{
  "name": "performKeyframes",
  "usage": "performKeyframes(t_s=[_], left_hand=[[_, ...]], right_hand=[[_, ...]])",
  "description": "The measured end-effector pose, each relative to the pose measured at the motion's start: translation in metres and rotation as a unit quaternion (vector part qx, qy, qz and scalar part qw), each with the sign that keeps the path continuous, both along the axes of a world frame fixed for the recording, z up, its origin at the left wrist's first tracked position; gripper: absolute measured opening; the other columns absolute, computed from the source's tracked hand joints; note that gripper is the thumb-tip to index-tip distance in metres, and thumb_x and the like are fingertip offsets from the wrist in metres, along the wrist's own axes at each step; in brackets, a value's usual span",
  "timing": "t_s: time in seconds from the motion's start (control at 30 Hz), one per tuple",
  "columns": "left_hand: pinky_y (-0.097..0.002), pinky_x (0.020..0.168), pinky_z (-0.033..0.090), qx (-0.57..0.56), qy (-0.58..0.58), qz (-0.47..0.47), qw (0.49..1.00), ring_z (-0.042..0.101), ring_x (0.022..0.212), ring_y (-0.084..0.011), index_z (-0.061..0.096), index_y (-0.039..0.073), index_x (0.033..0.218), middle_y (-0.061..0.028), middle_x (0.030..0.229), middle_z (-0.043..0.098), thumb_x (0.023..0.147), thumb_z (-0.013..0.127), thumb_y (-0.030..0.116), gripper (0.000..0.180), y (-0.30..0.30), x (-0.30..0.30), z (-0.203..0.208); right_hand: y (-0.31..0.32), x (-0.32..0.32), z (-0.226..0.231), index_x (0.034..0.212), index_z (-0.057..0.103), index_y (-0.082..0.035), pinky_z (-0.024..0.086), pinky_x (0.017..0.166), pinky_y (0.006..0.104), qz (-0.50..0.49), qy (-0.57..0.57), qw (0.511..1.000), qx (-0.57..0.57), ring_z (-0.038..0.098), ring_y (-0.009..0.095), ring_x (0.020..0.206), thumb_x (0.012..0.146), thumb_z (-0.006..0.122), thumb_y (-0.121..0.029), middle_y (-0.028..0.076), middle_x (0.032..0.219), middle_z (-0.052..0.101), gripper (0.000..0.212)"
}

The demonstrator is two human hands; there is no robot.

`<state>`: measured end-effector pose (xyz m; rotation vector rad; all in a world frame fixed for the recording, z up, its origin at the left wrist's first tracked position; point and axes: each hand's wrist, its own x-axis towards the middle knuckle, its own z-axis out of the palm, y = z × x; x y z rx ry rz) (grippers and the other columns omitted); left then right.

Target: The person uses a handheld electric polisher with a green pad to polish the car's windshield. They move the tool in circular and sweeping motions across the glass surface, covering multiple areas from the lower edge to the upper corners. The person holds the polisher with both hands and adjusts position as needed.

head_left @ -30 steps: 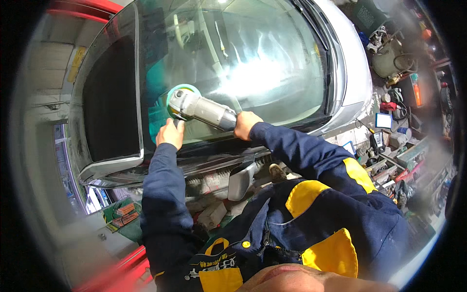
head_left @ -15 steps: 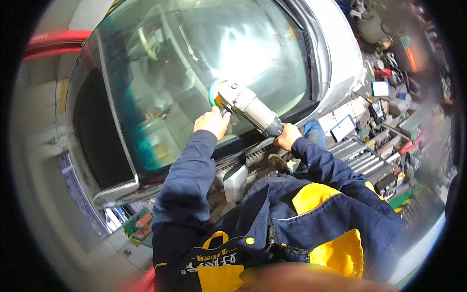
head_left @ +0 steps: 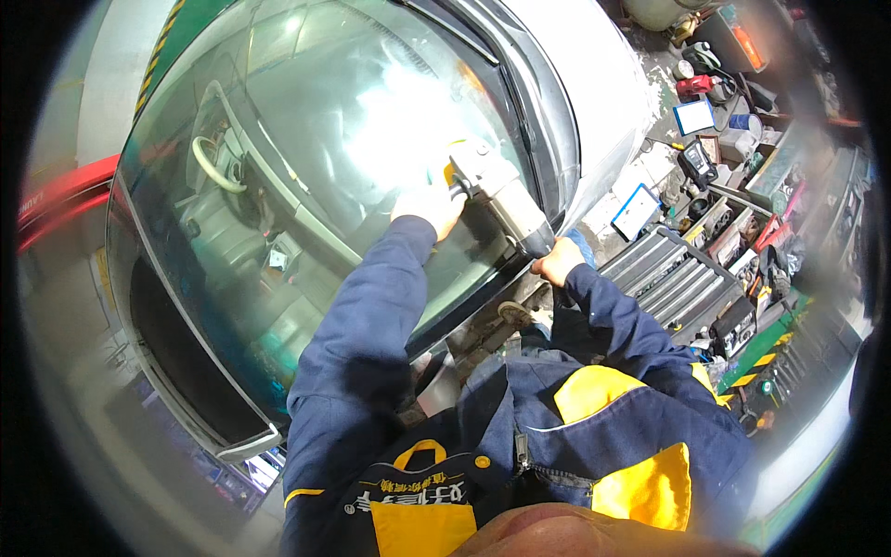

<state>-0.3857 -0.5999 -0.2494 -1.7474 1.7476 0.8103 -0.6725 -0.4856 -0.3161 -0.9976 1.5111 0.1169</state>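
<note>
Both of my hands are on a white and dark-grey power polisher (head_left: pixel 509 202), held slantwise over a car's windshield (head_left: pixel 311 79). My left hand (head_left: pixel 429 206) is closed at the head end, around the side handle by the look of it, though glare washes out part of the fingers. At the rear end, my right hand (head_left: pixel 559 261) wraps the dark grip. The polisher's pad is mostly hidden by the head, my left hand and the bright reflection, so its contact with the glass cannot be made out.
The white car's hood (head_left: pixel 599 88) lies beyond the windshield to the right. A slatted grey cart (head_left: pixel 670 278) stands at my right, with cluttered tools behind it. A clipboard (head_left: pixel 637 212) lies beside the cart. A red bar (head_left: pixel 70 200) reaches in from the left.
The polisher and both hands have shifted right across the glass, toward the hood side. My view has turned, so the car sits farther left. Both hands keep their hold.
</note>
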Motion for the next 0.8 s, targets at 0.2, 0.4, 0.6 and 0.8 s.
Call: performKeyframes(t_s=[0.2, 0.4, 0.6, 0.8], left_hand=[[-0.0499, 0.116, 0.048, -0.147, 0.050, -0.045, 0.987, 0.062, 0.133, -0.0408, 0.050, 0.005, 0.159, -0.0252, 0.147, 0.062, 0.103, 0.063, 0.046, 0.071, -0.067, -0.016, -0.059], [-0.0486, 0.112, 0.051, -0.113, 0.025, -0.052, 0.992, 0.069, 0.126, -0.0418, 0.047, 0.000, 0.160, -0.0249, 0.138, 0.071, 0.107, 0.058, 0.053, 0.076, -0.075, -0.006, -0.045], [-0.0522, 0.104, 0.056, 0.007, 0.009, 0.028, 1.000, 0.071, 0.119, -0.0444, 0.051, 0.002, 0.155, -0.0275, 0.134, 0.070, 0.105, 0.061, 0.051, 0.070, 0.011, 0.034, 0.026], [-0.0528, 0.096, 0.060, -0.073, -0.070, 0.087, 0.991, 0.077, 0.106, -0.0428, 0.065, 0.000, 0.130, -0.0278, 0.111, 0.079, 0.107, 0.055, 0.056, 0.061, 0.130, 0.111, 0.110]], right_hand=[[-0.044, -0.015, -0.048, 0.116, 0.074, 0.011, 0.060, 0.097, 0.0437, -0.012, 0.049, 0.999, 0.003, 0.078, 0.041, 0.107, 0.071, 0.090, -0.031, 0.033, 0.108, 0.078, 0.064], [-0.050, -0.002, -0.044, 0.114, 0.078, 0.004, 0.061, 0.089, 0.0409, -0.024, -0.003, 1.000, -0.004, 0.080, 0.035, 0.097, 0.073, 0.089, -0.027, 0.023, 0.100, 0.081, 0.052], [0.009, 0.036, 0.010, 0.119, 0.078, 0.004, 0.062, 0.092, 0.0413, 0.009, -0.015, 1.000, -0.009, 0.080, 0.035, 0.101, 0.076, 0.088, -0.025, 0.024, 0.105, 0.082, 0.053], [0.064, 0.113, 0.063, 0.114, 0.078, 0.005, 0.062, 0.090, 0.0438, 0.117, -0.038, 0.991, -0.044, 0.080, 0.040, 0.096, 0.072, 0.090, -0.028, 0.028, 0.098, 0.079, 0.055]])
